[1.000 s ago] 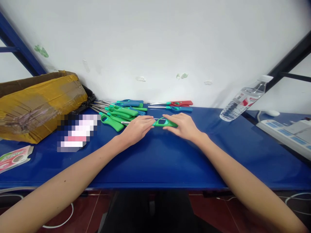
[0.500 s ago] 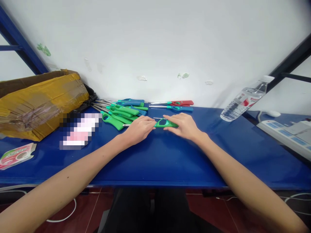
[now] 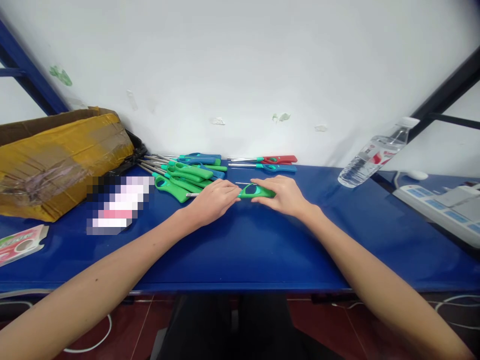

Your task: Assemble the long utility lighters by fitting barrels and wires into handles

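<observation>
A green lighter (image 3: 250,190) with a long metal stem lies level between my hands, just above or on the blue table. My left hand (image 3: 215,201) is closed over its stem, whose tip sticks out to the left. My right hand (image 3: 283,194) grips the green handle between thumb and fingers. Behind my left hand is a pile of green lighters (image 3: 191,172) and blue lighters (image 3: 200,157), stems pointing left. A red lighter (image 3: 279,159) and a blue lighter (image 3: 279,168) lie near the wall, behind my right hand.
A taped cardboard box (image 3: 71,160) stands at the left, with a pink and white card (image 3: 24,244) before it. A plastic bottle (image 3: 371,155) is at the right, near a white power strip (image 3: 438,205). The blue table (image 3: 240,250) ends at its front edge.
The view has shifted slightly, so objects at the sides appear a little further left. Both hands keep their hold on the green lighter.
</observation>
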### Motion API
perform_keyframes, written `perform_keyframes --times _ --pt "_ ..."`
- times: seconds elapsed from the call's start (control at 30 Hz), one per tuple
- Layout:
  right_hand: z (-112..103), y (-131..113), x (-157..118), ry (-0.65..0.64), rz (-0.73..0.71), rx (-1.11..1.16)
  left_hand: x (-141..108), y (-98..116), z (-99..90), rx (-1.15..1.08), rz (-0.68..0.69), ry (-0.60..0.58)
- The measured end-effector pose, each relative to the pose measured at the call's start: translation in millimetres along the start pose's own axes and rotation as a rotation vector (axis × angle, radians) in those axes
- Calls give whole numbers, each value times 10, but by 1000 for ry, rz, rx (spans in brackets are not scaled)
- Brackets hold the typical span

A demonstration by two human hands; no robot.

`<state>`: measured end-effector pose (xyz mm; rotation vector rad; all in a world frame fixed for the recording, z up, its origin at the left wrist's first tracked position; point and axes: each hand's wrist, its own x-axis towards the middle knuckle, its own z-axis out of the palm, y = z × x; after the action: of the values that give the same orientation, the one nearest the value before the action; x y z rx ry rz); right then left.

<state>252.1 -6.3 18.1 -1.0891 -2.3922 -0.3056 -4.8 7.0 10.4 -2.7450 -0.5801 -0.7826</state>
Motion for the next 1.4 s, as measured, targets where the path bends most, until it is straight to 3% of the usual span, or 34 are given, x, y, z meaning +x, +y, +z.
perform_keyframes --times 0.3,0.47,0.57,0.73,0.9,1.07,1.17,1.3,1.4 --pt "14 -24 17 210 -73 -89 41 -16 -59 -37 -182 -111" --pt "11 -51 19 218 -44 -78 41 -10 -44 18 -226 -62" --pt "-21 -87 31 157 19 -35 15 -30 -27 88 -192 11" --pt "-91 -162 42 -116 127 69 -10 -56 -22 195 -128 157" --pt "-195 -239 83 -292 174 437 43 7 -92 232 -71 259" --pt "-264 -220 115 -571 377 1113 49 18 -124 202 -96 295" --pt "-243 -202 106 -667 490 1457 22 -18 -130 180 -129 326" --pt "-243 -249 108 -775 612 1815 -6 -67 -129 133 -226 248" --pt "-292 -311 122 -737 751 1797 -3 -75 -120 82 -284 175"
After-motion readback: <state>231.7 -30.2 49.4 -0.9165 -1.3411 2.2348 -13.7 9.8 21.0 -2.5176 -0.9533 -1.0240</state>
